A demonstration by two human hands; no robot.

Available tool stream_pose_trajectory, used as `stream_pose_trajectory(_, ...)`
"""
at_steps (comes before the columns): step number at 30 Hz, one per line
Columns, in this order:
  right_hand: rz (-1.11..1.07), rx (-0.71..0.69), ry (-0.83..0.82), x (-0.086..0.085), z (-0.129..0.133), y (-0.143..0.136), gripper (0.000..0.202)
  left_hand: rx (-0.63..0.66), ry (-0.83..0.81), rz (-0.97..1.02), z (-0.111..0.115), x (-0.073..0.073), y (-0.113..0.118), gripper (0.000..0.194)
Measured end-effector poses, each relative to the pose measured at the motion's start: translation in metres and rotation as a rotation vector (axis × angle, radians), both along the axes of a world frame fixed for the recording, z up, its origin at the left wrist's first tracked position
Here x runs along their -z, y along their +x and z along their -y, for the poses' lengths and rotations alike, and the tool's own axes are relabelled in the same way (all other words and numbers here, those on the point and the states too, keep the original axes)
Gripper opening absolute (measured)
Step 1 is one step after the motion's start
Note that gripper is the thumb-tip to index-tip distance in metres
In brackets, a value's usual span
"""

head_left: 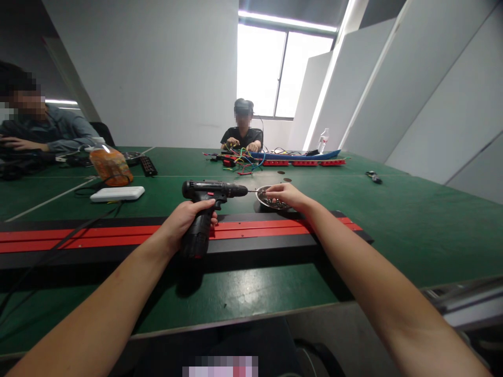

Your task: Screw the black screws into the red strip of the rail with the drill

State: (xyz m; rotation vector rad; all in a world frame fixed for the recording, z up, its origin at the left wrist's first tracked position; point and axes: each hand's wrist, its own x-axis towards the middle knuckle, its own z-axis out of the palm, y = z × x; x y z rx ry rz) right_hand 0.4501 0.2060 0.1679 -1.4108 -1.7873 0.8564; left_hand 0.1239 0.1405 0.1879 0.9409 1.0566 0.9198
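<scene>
My left hand point(188, 220) is wrapped round the grip of a black power drill point(200, 230), whose bit points right. My right hand point(285, 195) has its fingertips pinched near the tip of the drill bit point(252, 191), above the left part of a round metal bowl point(261, 203) of small dark screws. What the fingertips hold is too small to make out. Below both hands a long black bar with a red strip point(259, 228) lies across the green table point(412, 225).
At left are an orange bottle point(112, 166), a white power bank point(118, 193) and a black strip point(148, 166). A cable crosses the bar. Coloured wires point(243, 159), a blue tray point(294, 155) and a clear bottle point(323, 140) stand farther back. Two people sit at the table.
</scene>
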Motion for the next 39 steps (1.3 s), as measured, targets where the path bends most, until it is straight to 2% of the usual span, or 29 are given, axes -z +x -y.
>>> stream_pose_trajectory(10, -0.004, -0.02, 0.009, 0.0014, -0.001, 0.001, 0.041, 0.011, -0.004, 0.001, -0.0012, 0.0014, -0.0014, 0.023)
stream_pose_trajectory(22, 0.009, 0.032, 0.009, 0.0022, -0.0007, 0.0002, 0.04, 0.001, -0.031, 0.003, 0.0018, -0.0024, 0.001, 0.02)
stream_pose_trajectory(39, 0.0, 0.017, -0.013, 0.0011, 0.0013, -0.0008, 0.042, 0.012, -0.014, -0.003, -0.003, 0.0027, -0.0016, 0.023)
